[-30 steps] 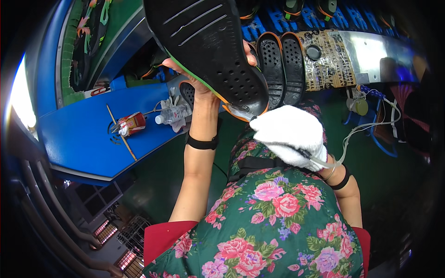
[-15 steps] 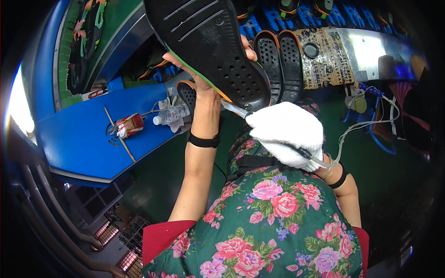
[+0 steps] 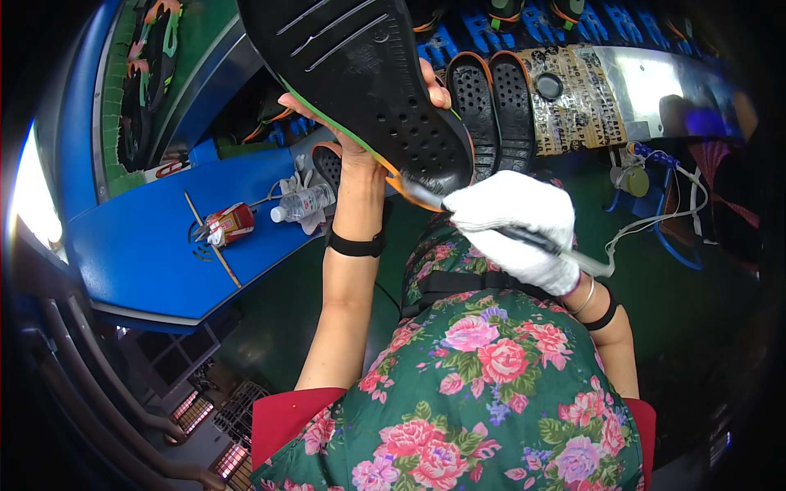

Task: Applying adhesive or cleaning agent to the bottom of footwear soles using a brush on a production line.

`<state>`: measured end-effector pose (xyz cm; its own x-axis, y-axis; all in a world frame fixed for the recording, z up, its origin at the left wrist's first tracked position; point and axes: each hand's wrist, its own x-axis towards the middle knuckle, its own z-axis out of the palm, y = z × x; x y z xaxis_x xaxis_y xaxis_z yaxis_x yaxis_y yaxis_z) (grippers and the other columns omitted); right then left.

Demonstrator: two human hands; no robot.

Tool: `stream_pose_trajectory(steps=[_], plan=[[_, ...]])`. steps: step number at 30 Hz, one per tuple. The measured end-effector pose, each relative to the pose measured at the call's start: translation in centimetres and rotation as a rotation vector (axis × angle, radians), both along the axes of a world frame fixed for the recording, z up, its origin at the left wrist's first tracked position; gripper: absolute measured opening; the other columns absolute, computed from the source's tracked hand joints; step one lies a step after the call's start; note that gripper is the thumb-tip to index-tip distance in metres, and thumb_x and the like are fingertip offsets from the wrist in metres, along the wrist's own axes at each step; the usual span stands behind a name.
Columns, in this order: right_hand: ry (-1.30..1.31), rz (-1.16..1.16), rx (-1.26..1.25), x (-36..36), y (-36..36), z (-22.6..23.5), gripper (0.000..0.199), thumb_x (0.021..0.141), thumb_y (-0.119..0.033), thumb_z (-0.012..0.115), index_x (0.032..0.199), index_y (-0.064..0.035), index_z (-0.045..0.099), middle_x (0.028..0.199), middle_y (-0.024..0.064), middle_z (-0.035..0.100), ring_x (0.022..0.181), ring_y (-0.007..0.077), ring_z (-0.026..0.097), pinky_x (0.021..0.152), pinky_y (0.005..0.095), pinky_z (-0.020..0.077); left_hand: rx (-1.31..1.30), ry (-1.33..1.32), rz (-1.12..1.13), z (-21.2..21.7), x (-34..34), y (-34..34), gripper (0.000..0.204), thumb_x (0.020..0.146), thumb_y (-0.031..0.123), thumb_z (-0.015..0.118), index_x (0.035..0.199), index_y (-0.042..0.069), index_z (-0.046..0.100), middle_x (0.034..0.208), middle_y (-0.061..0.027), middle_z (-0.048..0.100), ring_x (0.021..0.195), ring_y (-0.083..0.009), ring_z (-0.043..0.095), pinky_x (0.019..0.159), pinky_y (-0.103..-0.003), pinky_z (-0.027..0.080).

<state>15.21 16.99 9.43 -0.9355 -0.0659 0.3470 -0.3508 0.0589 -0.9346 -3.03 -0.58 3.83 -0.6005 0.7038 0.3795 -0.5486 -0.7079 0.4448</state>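
My left hand (image 3: 358, 152), bare, is closed round a black shoe sole (image 3: 401, 90), thumb at one edge and fingertips at the other. The sole has ridges, small heel holes and a green and orange edge. My right hand (image 3: 520, 214), in a white glove, grips a brush (image 3: 422, 195) with a black handle and a clear tube (image 3: 591, 263) running off its rear end. The brush tip reaches the orange edge at the heel end; whether it touches is hard to tell.
Two more black soles (image 3: 491, 110) lie ahead beside a taped panel (image 3: 569, 106). On the blue table (image 3: 139, 254) at left are a red can (image 3: 229, 222), a stick and a plastic bottle (image 3: 303, 204). A tube hangs by a jar (image 3: 632, 180) at right.
The sole in my left hand has shifted slightly left. My gloved right hand has turned and moved slightly, with the brush tip lower along the heel edge. The tube has swung.
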Motion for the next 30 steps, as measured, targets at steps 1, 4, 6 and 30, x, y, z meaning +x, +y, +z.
stream_pose_trajectory(steps=[1,4,6,30], plan=[[-0.046,0.04,-0.157,0.0,-0.1,-0.6,0.015,0.078,0.004,0.078,0.092,-0.0025,0.079,0.099,0.0148,0.079,0.091,0.0254,0.076,0.079,0.0355,0.0595,0.057,-0.02,0.04,-0.2,0.1,0.5,0.132,0.059,0.103,0.053,0.144,0.001,0.05,0.122,-0.0262,0.065,0.103,-0.0377,0.07,0.092,-0.051,0.058],[-0.093,-0.043,-0.235,0.2,0.2,-0.8,0.019,0.077,0.006,0.078,0.093,-0.0038,0.079,0.1,0.0144,0.078,0.091,0.0261,0.076,0.08,0.0356,0.0596,0.12,-0.035,0.067,-0.2,-0.2,1.0,0.134,0.062,0.103,0.05,0.15,0.002,0.044,0.124,-0.0294,0.064,0.099,-0.0402,0.071,0.087,-0.055,0.06],[0.043,-0.081,-0.035,-0.1,0.4,-0.7,0.02,0.077,0.004,0.078,0.095,-0.005,0.079,0.101,0.0132,0.078,0.09,0.0257,0.076,0.078,0.0349,0.06,0.104,-0.03,0.044,-0.1,-0.2,1.0,0.134,0.061,0.102,0.051,0.15,0.002,0.045,0.124,-0.0292,0.064,0.1,-0.0398,0.071,0.087,-0.054,0.06],[0.31,0.226,0.339,-0.3,1.0,-2.4,0.031,0.079,-0.005,0.078,0.109,-0.0115,0.079,0.11,0.0067,0.078,0.098,0.0285,0.075,0.083,0.0377,0.0592,-0.523,-0.125,-0.291,-2.4,1.4,-1.0,0.117,0.075,0.094,0.047,0.147,0.003,0.052,0.119,-0.026,0.07,0.092,-0.0427,0.074,0.078,-0.053,0.063]])
